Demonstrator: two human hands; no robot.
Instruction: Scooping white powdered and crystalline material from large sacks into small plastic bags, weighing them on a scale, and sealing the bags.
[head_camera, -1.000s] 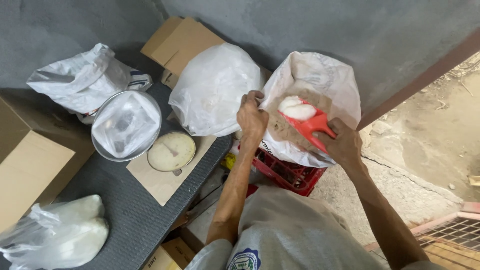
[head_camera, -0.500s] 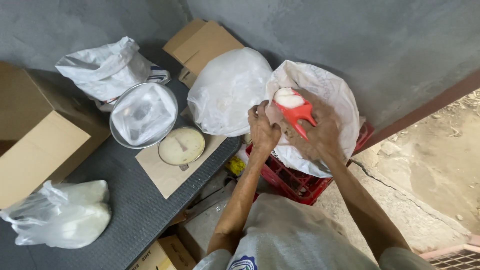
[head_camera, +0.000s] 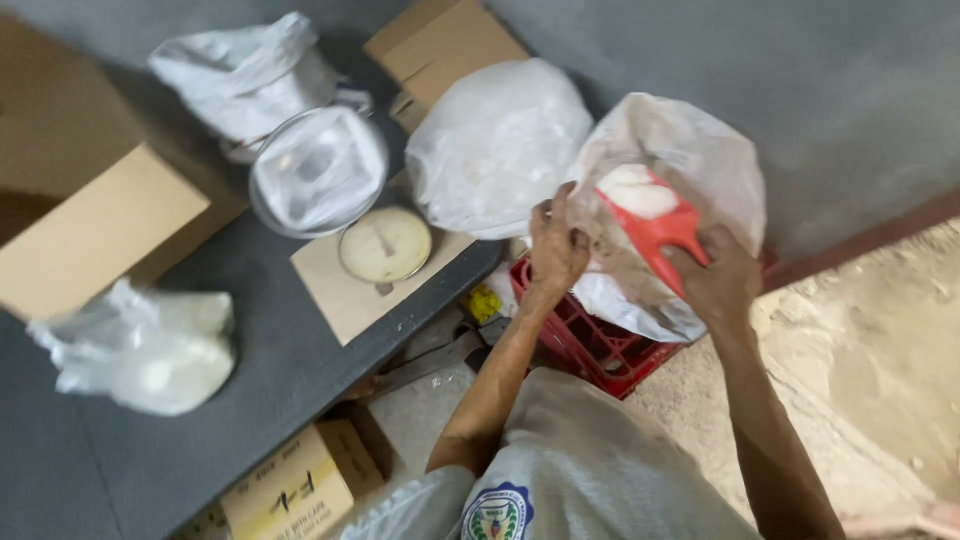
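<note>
The right hand (head_camera: 722, 272) grips the red scoop (head_camera: 655, 228), heaped with white powder, just above the open sack (head_camera: 690, 150) on the red crate (head_camera: 590, 345). The left hand (head_camera: 556, 248) pinches the sack's rim; better to keep that mouth wide and the scoop level.

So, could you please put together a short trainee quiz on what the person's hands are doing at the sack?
1. True or false: the right hand holds a red scoop loaded with white powder.
2. What does the left hand grip: A) the dial scale, B) the edge of the open white sack, C) the cardboard box?
3. What does the sack rest on?

Key
1. True.
2. B.
3. A red plastic crate beside the dark table.
</note>
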